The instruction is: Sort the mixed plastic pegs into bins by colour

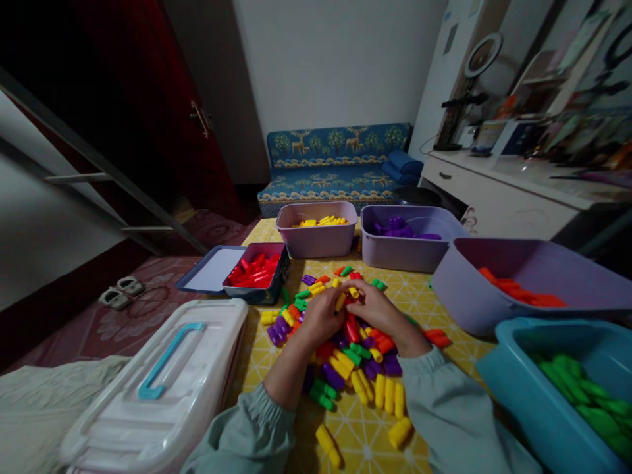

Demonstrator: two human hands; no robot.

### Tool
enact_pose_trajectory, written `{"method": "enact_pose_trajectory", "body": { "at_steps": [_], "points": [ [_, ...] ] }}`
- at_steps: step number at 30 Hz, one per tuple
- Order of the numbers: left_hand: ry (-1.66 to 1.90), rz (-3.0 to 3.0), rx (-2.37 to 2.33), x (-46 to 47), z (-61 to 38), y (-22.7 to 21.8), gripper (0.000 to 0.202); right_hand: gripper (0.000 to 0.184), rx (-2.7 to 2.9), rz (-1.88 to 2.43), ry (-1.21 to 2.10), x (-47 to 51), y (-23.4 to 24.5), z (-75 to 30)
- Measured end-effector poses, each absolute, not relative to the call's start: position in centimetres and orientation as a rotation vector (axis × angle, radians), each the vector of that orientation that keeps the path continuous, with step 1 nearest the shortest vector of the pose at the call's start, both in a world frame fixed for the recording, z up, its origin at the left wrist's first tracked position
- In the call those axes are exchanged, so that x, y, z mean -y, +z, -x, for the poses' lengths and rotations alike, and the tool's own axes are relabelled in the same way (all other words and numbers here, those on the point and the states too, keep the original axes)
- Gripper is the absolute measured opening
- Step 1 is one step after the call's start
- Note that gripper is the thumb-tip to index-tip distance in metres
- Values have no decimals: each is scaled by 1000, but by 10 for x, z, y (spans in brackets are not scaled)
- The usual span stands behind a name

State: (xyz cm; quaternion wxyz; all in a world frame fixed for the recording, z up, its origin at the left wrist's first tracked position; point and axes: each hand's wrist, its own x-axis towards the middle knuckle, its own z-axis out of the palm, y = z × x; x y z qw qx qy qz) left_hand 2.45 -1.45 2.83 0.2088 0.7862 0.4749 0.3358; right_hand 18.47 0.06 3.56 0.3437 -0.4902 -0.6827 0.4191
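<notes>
Peg pile [355, 368] mid yellow surface [424, 308], left hand [320, 317] pinching yellow peg [340, 301], right hand [378, 309] curled at 3 o'clock of it, grip not discernible, red-peg box [259, 293] at 10 o'clock

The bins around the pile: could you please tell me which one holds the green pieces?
The blue bin at the near right: it alone is blue, and green pieces lie in it. The others hold yellow, purple, orange or red.
</notes>
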Motion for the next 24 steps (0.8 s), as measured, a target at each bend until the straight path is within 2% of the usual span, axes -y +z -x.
{"method": "enact_pose_trajectory", "body": {
  "at_steps": [4, 9, 19, 24],
  "points": [
    [1223, -1775, -1223, 8, -24, 24, 42, 52, 1377, 1065, 1389, -6, 31, -182],
    [1255, -1303, -1071, 4, -22, 22, 48, 47, 1367, 1080, 1305, -6, 27, -181],
    [1182, -1781, -1269, 8, -22, 26, 23, 39, 1718, 1311, 878, -4, 20, -181],
    [1216, -1963, -1418, 8, -20, 28, 24, 53, 1853, 1464, 705, 1, 23, -178]
  ]
}}
